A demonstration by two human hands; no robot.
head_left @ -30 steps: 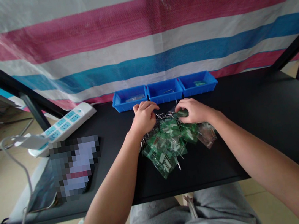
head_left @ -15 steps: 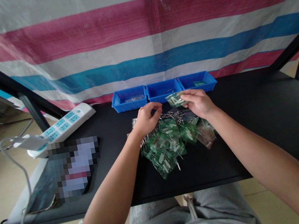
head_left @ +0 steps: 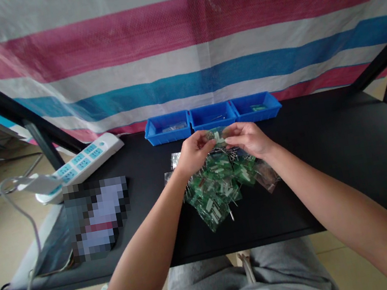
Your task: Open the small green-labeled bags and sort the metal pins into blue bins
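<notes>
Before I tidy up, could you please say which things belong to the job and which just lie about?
Seemingly for the job:
green translucent plastic packet, held
heaped green plastic packets
thin silvery metal rods
blue rectangular plastic bins

Lying about, apparently:
long white power strip

A workshop, seemingly: heaped packets (head_left: 220, 180) of parts, blue bins (head_left: 208, 125), striped sheeting (head_left: 177, 53).

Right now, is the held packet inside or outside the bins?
Outside: left hand and right hand hold the packet in front of the bins.
</notes>
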